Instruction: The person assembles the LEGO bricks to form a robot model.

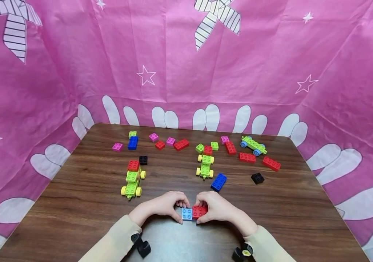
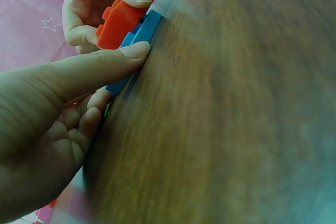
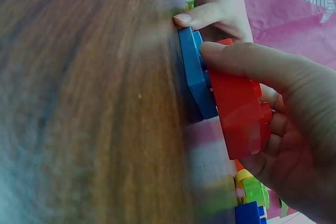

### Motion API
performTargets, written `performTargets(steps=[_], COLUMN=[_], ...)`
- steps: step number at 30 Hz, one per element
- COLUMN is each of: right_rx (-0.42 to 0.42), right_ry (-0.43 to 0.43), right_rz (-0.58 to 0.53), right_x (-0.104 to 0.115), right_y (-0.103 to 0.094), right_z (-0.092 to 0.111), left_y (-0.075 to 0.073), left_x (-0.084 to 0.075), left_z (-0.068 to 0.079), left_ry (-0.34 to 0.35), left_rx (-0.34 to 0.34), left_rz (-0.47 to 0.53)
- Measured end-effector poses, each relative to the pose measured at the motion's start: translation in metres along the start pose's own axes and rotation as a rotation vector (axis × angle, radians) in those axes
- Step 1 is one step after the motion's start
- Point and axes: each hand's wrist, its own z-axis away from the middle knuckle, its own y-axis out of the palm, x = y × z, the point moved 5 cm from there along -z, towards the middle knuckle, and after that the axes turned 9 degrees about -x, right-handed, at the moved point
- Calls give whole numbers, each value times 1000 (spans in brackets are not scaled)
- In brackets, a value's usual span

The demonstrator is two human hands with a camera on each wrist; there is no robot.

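Observation:
At the front middle of the table, a red brick (image 1: 200,212) sits over the right part of a light blue flat brick (image 1: 187,214); in the right wrist view a narrow gap with studs shows between them. My left hand (image 1: 168,205) pinches the light blue brick (image 2: 137,38) between thumb and fingers. The right hand (image 1: 217,207) grips the red brick (image 3: 239,111) with the thumb on its near side. Seen from the right wrist, the blue brick (image 3: 195,72) stays close to the tabletop. Whether the studs are fully seated I cannot tell.
On the brown table (image 1: 85,203) stand a green car with yellow wheels (image 1: 131,185), another such car (image 1: 205,167) and one with blue wheels (image 1: 253,145). Beyond the hands lie a blue brick (image 1: 219,182), a black brick (image 1: 257,178) and several red, pink and green bricks.

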Motion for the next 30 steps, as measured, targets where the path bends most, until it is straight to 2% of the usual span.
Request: performTargets(steps=[11, 17, 30], right_rx=[6, 9, 13], right_ry=[56, 68, 100], right_rz=[-8, -12, -32], right_x=[-1, 1, 0], right_y=[1, 1, 2], right_z=[-1, -3, -3], left_y=[1, 1, 0], left_x=[1, -2, -4], left_z=[-1, -1, -1], left_ry=[2, 19, 11], left_rx=[6, -1, -4], left_rz=[15, 34, 36])
